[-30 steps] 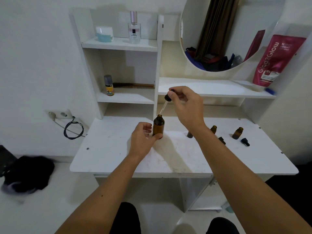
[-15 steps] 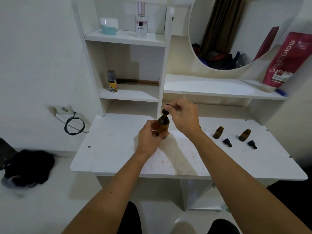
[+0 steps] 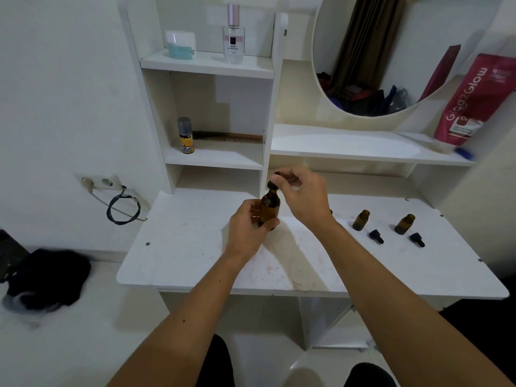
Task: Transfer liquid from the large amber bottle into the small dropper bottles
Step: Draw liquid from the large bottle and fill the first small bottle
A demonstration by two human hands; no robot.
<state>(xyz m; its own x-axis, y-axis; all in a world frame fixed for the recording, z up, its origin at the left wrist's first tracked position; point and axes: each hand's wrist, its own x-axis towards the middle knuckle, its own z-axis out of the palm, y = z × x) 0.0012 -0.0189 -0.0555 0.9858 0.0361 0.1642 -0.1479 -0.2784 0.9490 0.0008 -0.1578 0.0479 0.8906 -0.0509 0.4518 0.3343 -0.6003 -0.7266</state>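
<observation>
Both hands meet at the middle of the white vanity table (image 3: 195,263). His left hand (image 3: 248,233) wraps round the body of the large amber bottle (image 3: 269,212), which stands upright on the tabletop, while the right hand (image 3: 300,195) pinches the black dropper cap (image 3: 272,185) sitting on the bottle's neck, fingers curled over its top.

From where I stand, the step looks like working the dropper at the big bottle, either seating it or drawing liquid; I cannot tell which, and the pipette is hidden inside the glass. Well to the right wait two small dropper bottles, one nearer (image 3: 361,220) and one farther right (image 3: 404,224), both open, each with its own black cap, the first cap (image 3: 376,236) and the second cap (image 3: 417,239), lying just in front of it. Something dark peeks out behind the right wrist, too hidden to name. The next move would call for lifting the dropper straight out, carrying it across without dripping, and aiming at a narrow neck.

Behind, shelves hold a perfume bottle (image 3: 234,33), a small spray can (image 3: 185,135) and a comb (image 3: 231,137). A round mirror (image 3: 405,51) hangs over a red tube (image 3: 472,101). A cable (image 3: 122,209) dangles from a wall socket (image 3: 102,182).
</observation>
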